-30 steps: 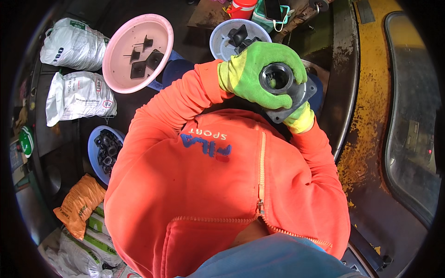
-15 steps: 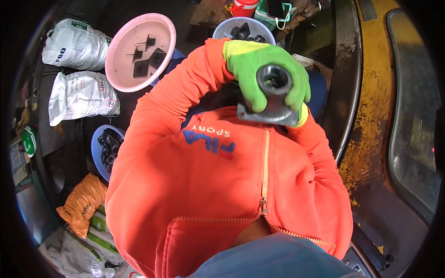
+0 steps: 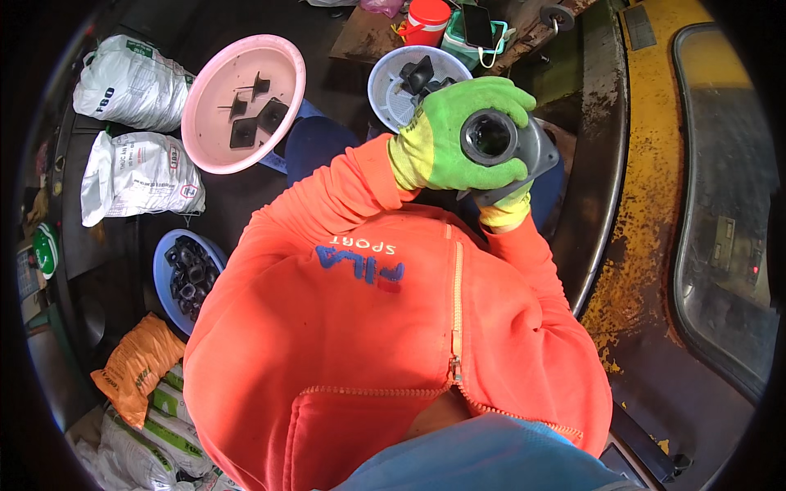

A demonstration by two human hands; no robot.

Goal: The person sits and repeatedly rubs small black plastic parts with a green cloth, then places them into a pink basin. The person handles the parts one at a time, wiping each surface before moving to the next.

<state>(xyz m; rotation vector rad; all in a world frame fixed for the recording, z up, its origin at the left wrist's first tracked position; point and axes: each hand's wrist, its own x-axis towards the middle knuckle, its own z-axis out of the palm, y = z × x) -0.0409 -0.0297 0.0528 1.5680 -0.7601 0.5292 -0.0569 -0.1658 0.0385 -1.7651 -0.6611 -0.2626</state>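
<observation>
Upper center, the left hand point(image 3: 449, 135) wraps a black part point(image 3: 526, 150), apparently steadying it; the right hand point(image 3: 508, 202) lies behind, grip hidden.

Jacket point(image 3: 385, 327) lit bright, soft shadow down its left; floor point(image 3: 232, 198) looks dim to me. Window point(image 3: 725, 164) hazy. Edges bend, corners black.

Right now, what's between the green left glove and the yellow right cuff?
In the head view, the black flanged fitting: the left hand curls around it, and the yellow right cuff shows below it.
</observation>
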